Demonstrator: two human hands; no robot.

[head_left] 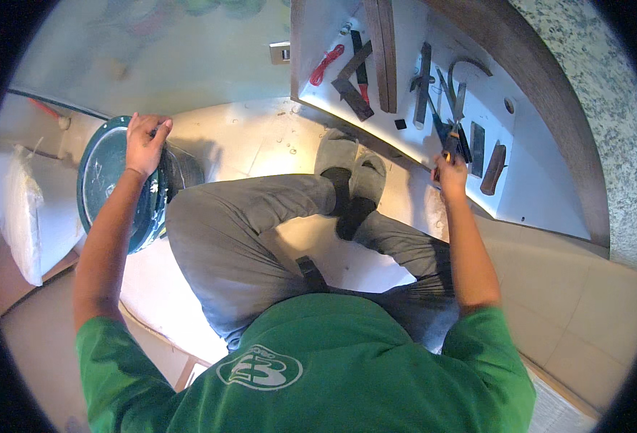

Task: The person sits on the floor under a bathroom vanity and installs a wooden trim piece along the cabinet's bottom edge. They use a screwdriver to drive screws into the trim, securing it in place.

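Left grip (145,144) curled over edge of dark green bucket (100,180), person's left. Right grip (450,177) closed round orange-and-black-handled tool (450,144), at white cabinet interior (542,169), near other hand tools (422,86).

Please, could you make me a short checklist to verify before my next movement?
1. Left hand on the green tub: ok, at its upper edge.
2. Right hand gripping the dark tool with orange on it: ok.
3. Red cord apart from both hands: ok.
4. Black-and-red tool clear of the angled strip: not ok, they overlap in view.
5. Left leg not touching the tub: cannot tell.
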